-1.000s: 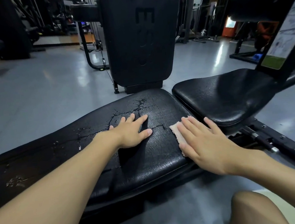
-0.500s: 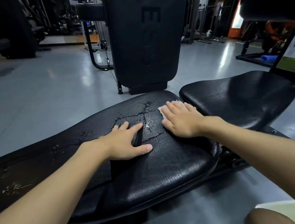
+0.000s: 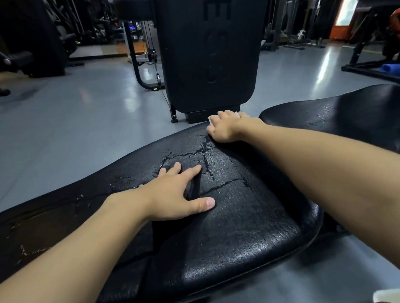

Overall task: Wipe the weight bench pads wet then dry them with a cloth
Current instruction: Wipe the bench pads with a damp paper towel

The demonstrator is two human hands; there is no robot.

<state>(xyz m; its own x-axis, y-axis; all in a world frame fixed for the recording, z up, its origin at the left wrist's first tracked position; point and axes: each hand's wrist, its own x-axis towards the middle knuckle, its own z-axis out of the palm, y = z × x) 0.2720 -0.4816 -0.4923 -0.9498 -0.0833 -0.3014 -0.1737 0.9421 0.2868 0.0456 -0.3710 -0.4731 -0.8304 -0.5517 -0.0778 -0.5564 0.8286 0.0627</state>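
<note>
Head view: right hand (image 3: 226, 128) at far edge of long pad (image 3: 247, 219), on cloth (image 3: 236, 112), mostly hidden beneath; fingers foreshortened, grip or flat press cannot tell. Left hand (image 3: 174, 197) flat mid-pad, fingers spread, holding nothing. Water streaks (image 3: 206, 155) across pad, droplets on seat pad (image 3: 347, 120). Judgement: wiping midway, both pads wet, drying left.

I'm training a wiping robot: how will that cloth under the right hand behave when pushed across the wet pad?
Probably floppy: the cloth lies almost hidden under the right hand, only pale edges showing. It likely drags and bunches on the bench pad, whose surface looks textured. The water streaks may make it damp and clingy.
</note>
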